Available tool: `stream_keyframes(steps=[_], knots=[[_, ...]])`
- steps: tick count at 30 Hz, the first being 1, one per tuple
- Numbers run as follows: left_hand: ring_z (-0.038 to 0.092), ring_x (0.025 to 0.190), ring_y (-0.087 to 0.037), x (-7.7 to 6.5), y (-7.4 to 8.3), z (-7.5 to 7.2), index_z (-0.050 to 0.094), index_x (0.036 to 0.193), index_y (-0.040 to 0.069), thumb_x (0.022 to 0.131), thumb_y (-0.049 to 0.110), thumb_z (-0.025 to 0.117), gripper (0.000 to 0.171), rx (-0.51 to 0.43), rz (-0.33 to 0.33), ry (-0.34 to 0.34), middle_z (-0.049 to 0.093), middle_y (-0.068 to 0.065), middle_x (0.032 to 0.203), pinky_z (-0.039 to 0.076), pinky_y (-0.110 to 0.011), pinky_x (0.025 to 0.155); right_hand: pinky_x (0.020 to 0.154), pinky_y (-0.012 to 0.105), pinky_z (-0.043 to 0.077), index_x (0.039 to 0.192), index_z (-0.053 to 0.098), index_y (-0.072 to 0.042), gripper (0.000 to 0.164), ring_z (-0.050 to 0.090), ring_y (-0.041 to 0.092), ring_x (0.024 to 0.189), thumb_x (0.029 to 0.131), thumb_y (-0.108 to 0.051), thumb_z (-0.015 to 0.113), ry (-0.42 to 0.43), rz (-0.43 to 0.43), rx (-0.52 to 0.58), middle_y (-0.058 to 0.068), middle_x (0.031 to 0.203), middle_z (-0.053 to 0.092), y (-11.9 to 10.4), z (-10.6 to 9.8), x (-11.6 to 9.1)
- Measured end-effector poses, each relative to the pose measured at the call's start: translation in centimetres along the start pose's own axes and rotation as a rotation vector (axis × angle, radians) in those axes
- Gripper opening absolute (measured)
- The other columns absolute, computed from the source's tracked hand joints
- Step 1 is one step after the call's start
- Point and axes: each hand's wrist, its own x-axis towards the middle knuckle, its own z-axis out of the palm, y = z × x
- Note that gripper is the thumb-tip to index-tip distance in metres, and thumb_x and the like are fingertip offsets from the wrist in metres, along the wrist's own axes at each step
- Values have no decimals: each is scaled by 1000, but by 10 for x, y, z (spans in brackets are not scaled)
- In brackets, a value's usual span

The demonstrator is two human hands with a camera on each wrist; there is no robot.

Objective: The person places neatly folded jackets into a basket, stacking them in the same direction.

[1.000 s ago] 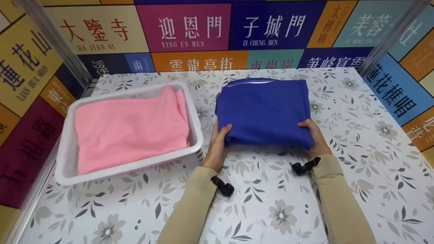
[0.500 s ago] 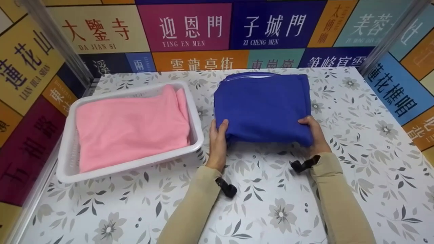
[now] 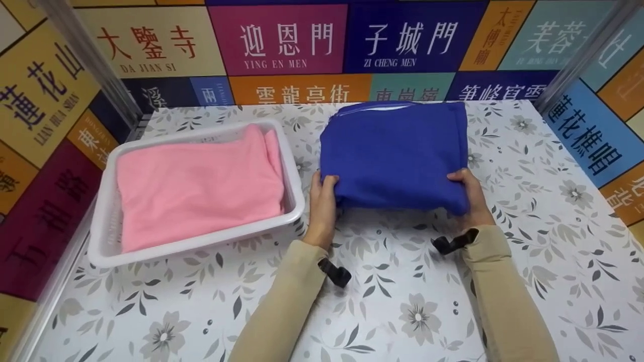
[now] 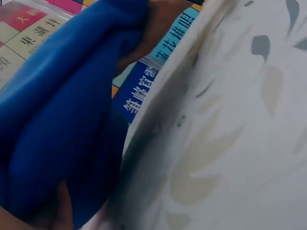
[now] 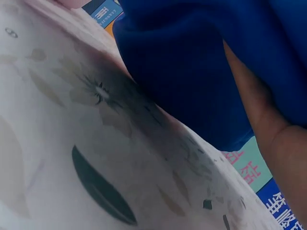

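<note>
A folded blue cloth [image 3: 395,156], with a thin white strip along its far edge, is held between both hands. At its near left corner my left hand [image 3: 323,208] grips the edge, thumb on top and the other fingers partly out of sight. My right hand [image 3: 473,198] grips the near right corner, its thumb over the top and its other fingers mostly hidden. In the left wrist view the blue cloth [image 4: 62,110] sags in folds beside the tabletop. The right wrist view shows the cloth's rounded underside [image 5: 192,96] above the table, with fingers [image 5: 252,91] beneath it.
Left of the cloth stands a white plastic basket [image 3: 196,250] with a folded pink cloth [image 3: 201,191] in it. The floral-patterned table [image 3: 377,322] ends at a wall of coloured sign panels [image 3: 287,40]. Clear strips edge the side panels.
The blue cloth has moved a little away from the person, towards the back wall, with both hands keeping hold. My left hand has shifted forward with it. The basket stays put.
</note>
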Motion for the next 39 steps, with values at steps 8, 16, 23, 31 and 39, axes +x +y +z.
stream_keyframes(steps=[8, 16, 23, 31, 39], knots=[[50, 100, -17, -5, 26, 2, 46, 122, 13, 78, 23, 48, 45, -46, 33, -24, 50, -4, 117, 40, -31, 87, 82, 21, 38, 118, 34, -9, 39, 48, 15, 90, 80, -5, 46, -16, -66, 85, 3, 113, 39, -4, 8, -4], [46, 97, -18, -14, 55, -1, 46, 112, 8, 72, 13, 47, 40, -54, 32, -88, 48, -5, 111, 35, -29, 86, 77, 22, 41, 110, 41, -5, 32, 51, 15, 83, 79, -2, 44, -33, -109, 162, 3, 99, 51, -9, 18, -10], [46, 96, -18, -19, 75, -14, 44, 115, 12, 71, 13, 47, 43, -60, 18, -129, 46, -4, 112, 36, -29, 84, 76, 20, 41, 108, 41, -7, 29, 50, 14, 83, 79, -3, 47, 7, -125, 133, 2, 99, 49, -8, 34, -15], [44, 96, -18, -15, 92, -33, 45, 113, 9, 70, 9, 46, 43, -79, 56, -118, 45, -6, 112, 34, -29, 85, 79, 20, 38, 107, 43, -6, 30, 47, 14, 85, 78, -1, 45, -24, -190, 93, 2, 98, 48, -1, 59, -16], [44, 101, -19, -14, 108, -50, 42, 117, 9, 75, 9, 43, 42, -24, 138, -106, 45, -7, 116, 33, -29, 88, 81, 21, 37, 109, 42, -7, 34, 45, 15, 87, 76, 1, 42, -62, -261, 96, 3, 100, 46, 6, 85, -17]])
